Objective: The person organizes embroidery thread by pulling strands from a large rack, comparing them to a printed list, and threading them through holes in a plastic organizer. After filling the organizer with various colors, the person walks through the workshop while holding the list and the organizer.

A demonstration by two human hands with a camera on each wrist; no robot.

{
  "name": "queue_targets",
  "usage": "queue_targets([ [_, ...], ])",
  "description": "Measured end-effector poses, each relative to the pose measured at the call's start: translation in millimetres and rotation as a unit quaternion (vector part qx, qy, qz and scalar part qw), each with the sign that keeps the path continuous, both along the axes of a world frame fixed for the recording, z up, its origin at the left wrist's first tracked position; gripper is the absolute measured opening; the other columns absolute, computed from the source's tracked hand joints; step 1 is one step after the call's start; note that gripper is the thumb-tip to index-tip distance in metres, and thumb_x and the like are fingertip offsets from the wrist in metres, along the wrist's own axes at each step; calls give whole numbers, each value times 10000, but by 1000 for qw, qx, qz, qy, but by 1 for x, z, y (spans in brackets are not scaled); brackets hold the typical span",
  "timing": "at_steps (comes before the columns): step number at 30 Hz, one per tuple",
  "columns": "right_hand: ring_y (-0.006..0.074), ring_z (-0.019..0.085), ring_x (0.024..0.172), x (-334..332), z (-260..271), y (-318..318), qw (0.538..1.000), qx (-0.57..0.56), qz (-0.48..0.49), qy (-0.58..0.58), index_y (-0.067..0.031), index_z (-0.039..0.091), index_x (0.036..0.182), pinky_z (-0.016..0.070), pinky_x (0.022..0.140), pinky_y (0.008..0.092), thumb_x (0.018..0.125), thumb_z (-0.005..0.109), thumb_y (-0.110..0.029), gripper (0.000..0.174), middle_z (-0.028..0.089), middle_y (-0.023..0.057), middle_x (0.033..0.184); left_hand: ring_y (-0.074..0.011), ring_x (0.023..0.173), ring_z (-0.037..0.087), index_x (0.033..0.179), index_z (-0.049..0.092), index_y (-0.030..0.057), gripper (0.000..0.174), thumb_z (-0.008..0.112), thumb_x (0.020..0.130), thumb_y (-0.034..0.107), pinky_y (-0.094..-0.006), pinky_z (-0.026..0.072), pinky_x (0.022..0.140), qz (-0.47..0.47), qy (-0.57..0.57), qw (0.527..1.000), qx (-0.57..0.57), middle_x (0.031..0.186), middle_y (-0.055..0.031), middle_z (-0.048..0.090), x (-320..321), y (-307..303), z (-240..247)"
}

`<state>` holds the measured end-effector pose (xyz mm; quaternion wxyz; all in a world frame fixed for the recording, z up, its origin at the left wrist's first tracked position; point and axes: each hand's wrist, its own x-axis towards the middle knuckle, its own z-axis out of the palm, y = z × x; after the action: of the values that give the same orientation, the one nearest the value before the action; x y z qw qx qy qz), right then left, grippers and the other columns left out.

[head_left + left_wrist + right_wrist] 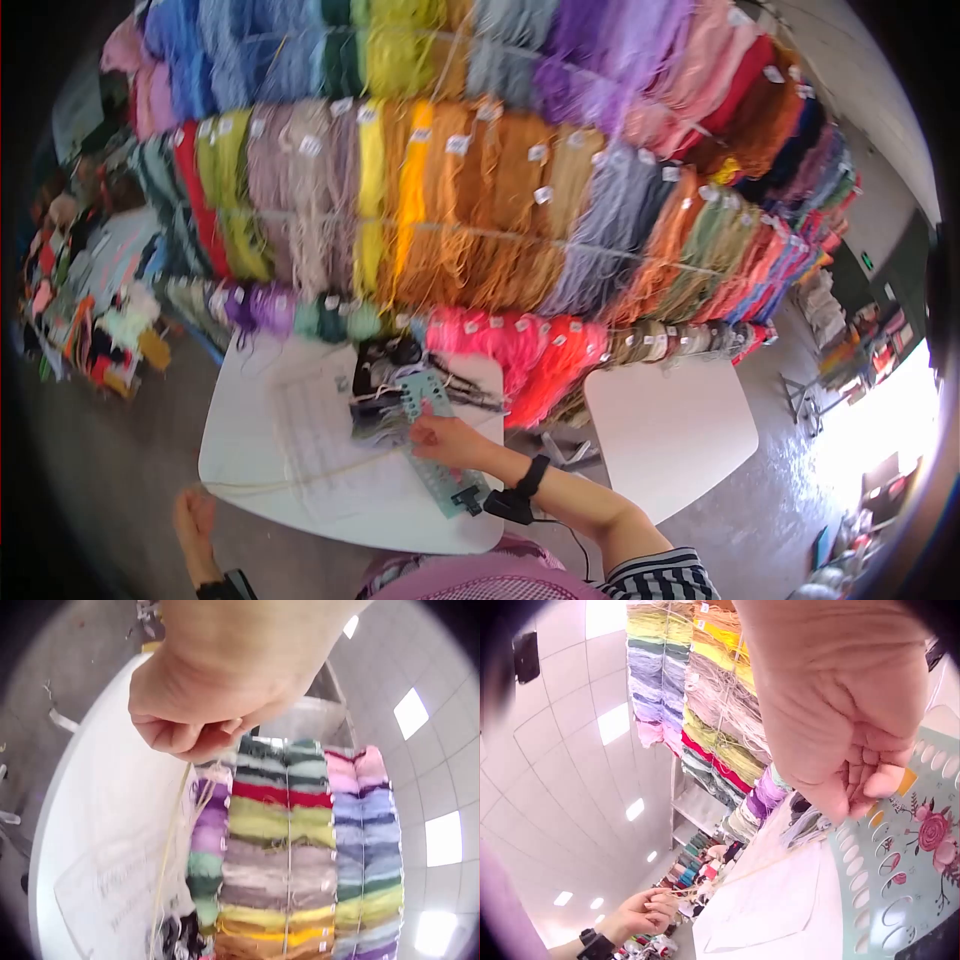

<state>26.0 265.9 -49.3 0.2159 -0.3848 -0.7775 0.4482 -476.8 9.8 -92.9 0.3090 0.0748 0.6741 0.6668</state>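
A pale yellow embroidery thread (310,480) stretches across the white table between the two hands. At the table's left edge, my left hand (195,515) grips one end, its fingers curled in the left wrist view (199,712). My right hand (445,442) is over a pale green thread organizer card (437,490) and pinches the other end of the thread. Oval holes line the edges of this card (889,877), and pink flowers are printed on it. Dark and grey thread bundles (385,395) lie against the card's far end.
Printed paper sheets in clear plastic (315,410) lie on the white table (240,390). Beyond it hangs a tall rack of coloured thread skeins (470,200) with small white labels. A second white table (670,430) stands to the right, and a heap of coloured materials (100,310) at left.
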Motion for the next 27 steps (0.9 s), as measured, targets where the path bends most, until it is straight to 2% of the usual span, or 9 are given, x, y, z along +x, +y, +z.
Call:
queue_targets([
  [2, 237, 669, 785, 12, 67, 23, 991, 99, -84, 15, -77, 649, 984, 531, 712, 351, 814, 679, -156, 190, 670, 104, 856, -149, 720, 615, 1127, 630, 45, 330, 625, 906, 291, -249, 463, 521, 34, 246, 939, -240, 963, -76, 653, -36, -8, -29],
  [3, 209, 667, 783, 22, 101, 40, 975, 151, -163, 32, -79, 667, 992, 531, 708, 337, 829, 674, -133, 172, 675, 92, 863, -149, 720, 615, 1127, 630, 45, 330, 625, 906, 291, -249, 463, 521, 28, 250, 939, -233, 963, -76, 653, -36, 1, -24],
  [5, 144, 643, 777, 50, 175, 71, 923, 191, -279, 181, -49, 677, 975, 522, 692, 291, 859, 632, -46, 125, 678, 70, 848, -152, 746, 646, 1084, 651, 34, 263, 614, 908, 226, -248, 474, 547, -144, 312, 909, -237, 967, -74, 667, -22, -2, -9],
  [9, 213, 654, 732, 100, 242, 158, 766, 434, -450, 150, -37, 683, 896, 509, 652, 333, 830, 687, -114, 101, 674, 110, 826, -153, 763, 666, 1062, 665, 28, 235, 600, 917, 202, -240, 476, 552, -226, 146, 949, -163, 948, -63, 680, 94, 46, 79],
  [12, 273, 654, 713, 114, 256, 199, 728, 488, -473, 88, -35, 681, 857, 507, 653, 360, 805, 712, -184, 161, 670, 116, 820, -147, 756, 667, 1065, 662, 18, 234, 585, 928, 192, -239, 484, 574, -306, 150, 933, -115, 934, -57, 690, 132, 64, 89],
  [16, 294, 660, 710, 124, 257, 206, 741, 461, -488, 28, -34, 690, 841, 511, 666, 362, 785, 717, -212, 188, 681, 116, 805, -153, 769, 673, 1060, 662, 8, 230, 575, 937, 182, -255, 498, 617, -362, 134, 918, -87, 957, -77, 696, 154, 73, 103],
  [19, 247, 664, 694, 135, 254, 198, 777, 423, -455, 106, -31, 701, 850, 506, 664, 328, 805, 697, -181, 157, 691, 98, 771, -156, 777, 674, 1062, 661, 4, 229, 571, 940, 176, -259, 500, 629, -373, 137, 914, -81, 965, -81, 697, 154, 72, 102],
  [22, 78, 569, 724, 145, 254, 194, 827, 340, -417, 164, 2, 690, 886, 467, 704, 254, 879, 669, -136, 139, 645, 1, 749, -156, 784, 674, 1061, 663, 4, 227, 569, 942, 174, -256, 499, 634, -377, 142, 912, -84, 967, -81, 697, 153, 72, 102],
  [27, 89, 592, 777, 154, 250, 202, 858, 275, -355, 248, 9, 664, 904, 451, 734, 244, 931, 628, -142, 158, 654, 18, 824, -152, 783, 671, 1058, 666, 6, 225, 567, 944, 172, -252, 498, 641, -371, 126, 916, -90, 970, -79, 697, 153, 70, 99],
])
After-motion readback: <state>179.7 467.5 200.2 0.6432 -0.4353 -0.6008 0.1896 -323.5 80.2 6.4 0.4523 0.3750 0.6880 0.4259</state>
